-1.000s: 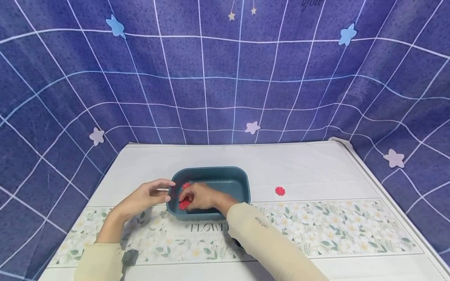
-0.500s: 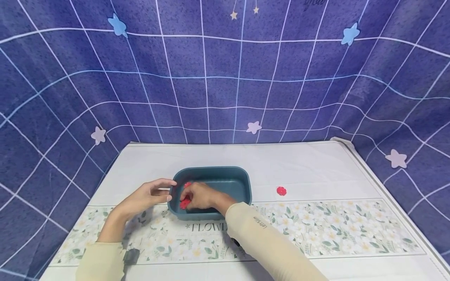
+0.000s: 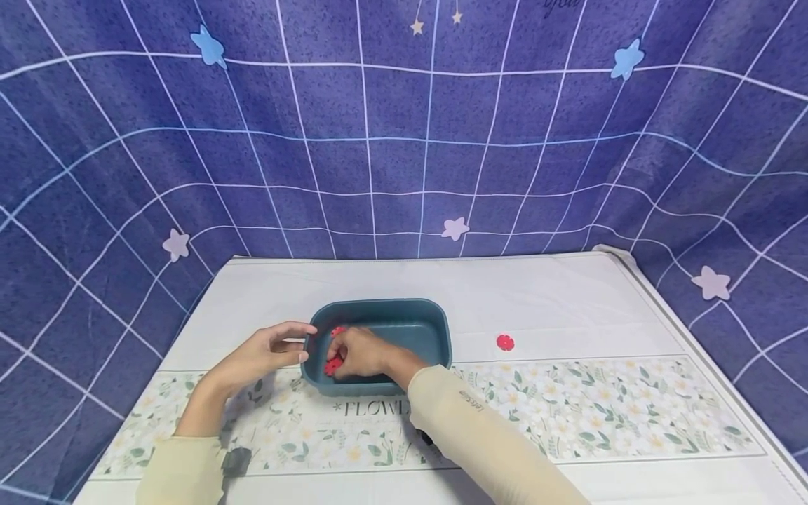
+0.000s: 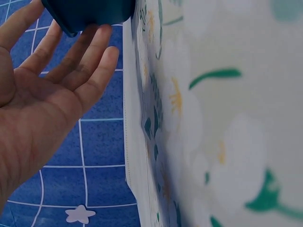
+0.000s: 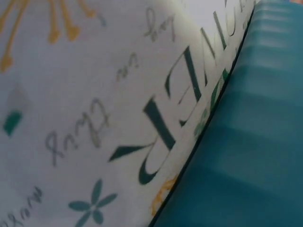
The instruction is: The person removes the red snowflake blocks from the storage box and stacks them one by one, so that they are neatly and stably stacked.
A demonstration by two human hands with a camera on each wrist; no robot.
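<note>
A dark teal plastic tub (image 3: 404, 308) stands near the middle of the table. My right hand (image 3: 365, 352) reaches down into its left half, fingers curled, with a red flower-shaped disc (image 3: 333, 367) at the fingertips. Another red disc (image 3: 338, 330) shows just behind that hand, partly covered by it. At the tub's left end my left hand (image 3: 265, 352) has its fingers loosely extended, fingertips right at the rim. In the left wrist view, the fingers (image 4: 94, 56) reach up to the tub's outer wall (image 4: 90, 14). The right wrist view shows the tub's side (image 5: 246, 142) but hides the right hand.
One red flower-shaped disc (image 3: 505, 342) lies on the table to the right of the tub. The white table cover (image 3: 536, 294) has a floral printed band. A blue gridded curtain (image 3: 404, 161) with star shapes hangs behind and at both sides.
My right fingers shift very slightly inside the tub, and the red disc at their tips moves a little with them. The left hand keeps its place at the rim.
</note>
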